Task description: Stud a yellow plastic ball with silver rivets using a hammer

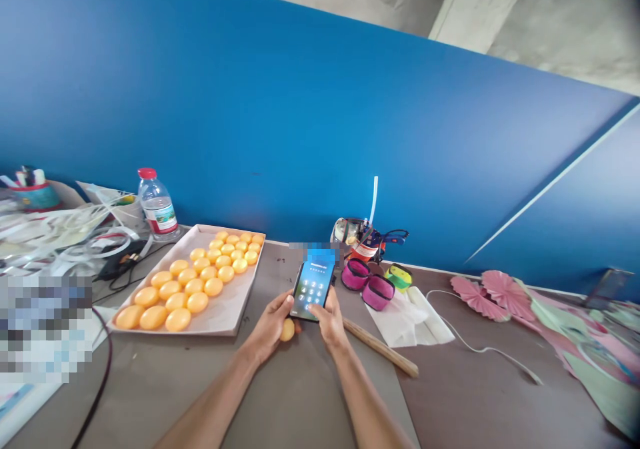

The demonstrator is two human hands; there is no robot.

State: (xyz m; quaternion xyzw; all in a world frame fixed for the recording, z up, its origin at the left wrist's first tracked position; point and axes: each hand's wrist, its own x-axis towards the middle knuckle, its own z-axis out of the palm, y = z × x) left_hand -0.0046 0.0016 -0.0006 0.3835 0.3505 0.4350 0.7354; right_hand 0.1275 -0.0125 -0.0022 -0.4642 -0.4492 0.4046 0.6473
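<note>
Between both my hands is a smartphone (311,288), tilted up toward me, its lit screen showing a number keypad. My left hand (270,326) is closed around its lower left side, the thumb along the edge. My right hand (330,319) grips the lower right side, and its thumb lies over the bottom of the screen. An orange-yellow ball (287,330) shows just below the phone, beside my left fingers; whether the hand touches it I cannot tell. A wooden stick (383,349) lies on the table to the right of my right hand.
A shallow tray (240,302) of orange balls (197,302) stands left, with a water bottle (159,206) behind it. White strips (55,236) and cables crowd the far left. Pink-and-black bands (377,292), white sheets (410,319) and pink paper fans (505,294) lie right. A blue partition (280,116) rises behind.
</note>
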